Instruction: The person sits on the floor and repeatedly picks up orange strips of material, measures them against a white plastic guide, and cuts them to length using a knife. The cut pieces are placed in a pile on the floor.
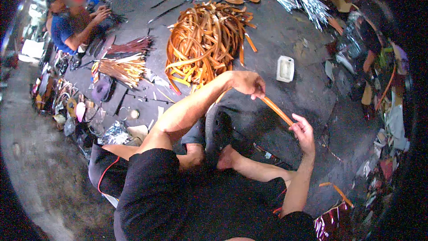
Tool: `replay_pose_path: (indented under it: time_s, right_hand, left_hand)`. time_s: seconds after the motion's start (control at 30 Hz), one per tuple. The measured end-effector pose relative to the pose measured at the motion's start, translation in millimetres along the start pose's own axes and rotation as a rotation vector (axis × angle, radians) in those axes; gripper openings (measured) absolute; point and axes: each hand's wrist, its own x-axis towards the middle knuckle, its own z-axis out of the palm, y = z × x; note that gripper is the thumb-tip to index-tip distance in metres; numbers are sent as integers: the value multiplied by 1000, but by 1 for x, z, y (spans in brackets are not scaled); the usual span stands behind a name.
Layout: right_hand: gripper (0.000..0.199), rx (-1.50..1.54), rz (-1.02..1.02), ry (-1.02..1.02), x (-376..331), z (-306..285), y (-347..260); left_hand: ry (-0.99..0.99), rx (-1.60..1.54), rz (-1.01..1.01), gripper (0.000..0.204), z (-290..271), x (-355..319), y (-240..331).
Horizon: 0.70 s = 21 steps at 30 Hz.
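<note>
Left hand (248, 83) pinches far end of tan strip (276, 110); right hand (304, 132) grips near end; better keep strip taut, fingers near edges, above dark floor (307, 76).

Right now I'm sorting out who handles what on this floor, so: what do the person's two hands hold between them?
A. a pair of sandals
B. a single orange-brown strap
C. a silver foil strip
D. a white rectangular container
B: the left hand grips one end of the orange-brown strap and the right hand the other, apart from the big strap pile.
</note>
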Motion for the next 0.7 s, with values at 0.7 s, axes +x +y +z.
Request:
replay_pose_path:
  time_s: [0.7]
  right_hand:
    - [55,-869,-309,468,117,-5,-13]
  left_hand:
    - [419,-16,-110,25,86,90,-76]
